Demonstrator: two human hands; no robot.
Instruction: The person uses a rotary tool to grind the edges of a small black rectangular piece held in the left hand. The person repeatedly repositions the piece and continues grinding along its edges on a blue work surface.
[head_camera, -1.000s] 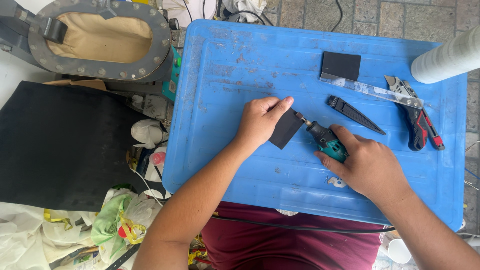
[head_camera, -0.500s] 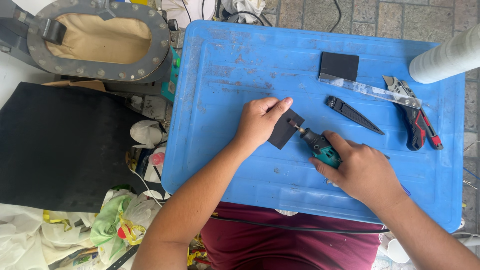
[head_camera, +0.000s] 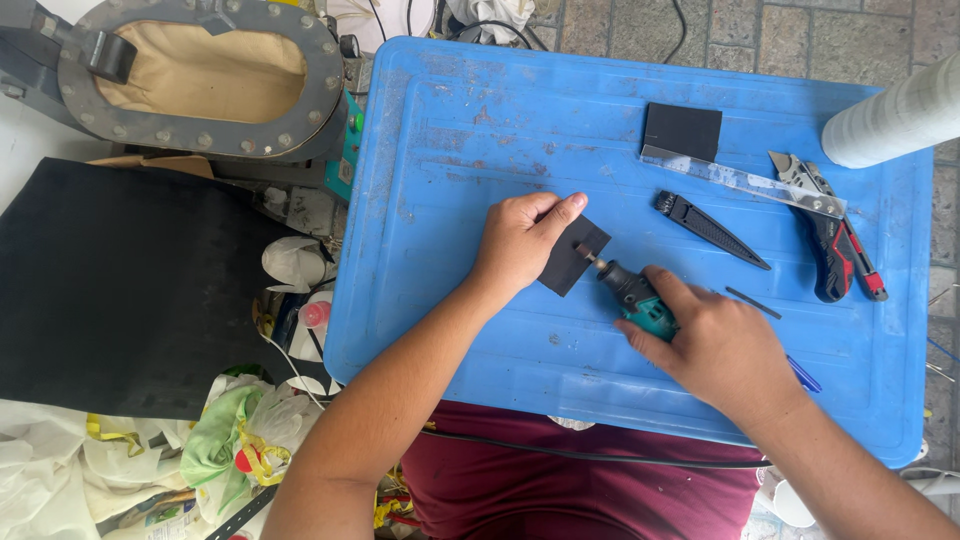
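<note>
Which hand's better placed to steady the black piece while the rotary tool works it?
Left. The left hand already lies on the small black piece, pinning it to the blue table. The right hand is busy gripping the teal rotary tool, whose tip meets the piece.

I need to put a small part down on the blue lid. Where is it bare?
Bare: the blue lid from its far-left corner to the left hand, and the near-left strip. Crowded: the right, with black square, clear ruler, black sheath and utility knife.
</note>
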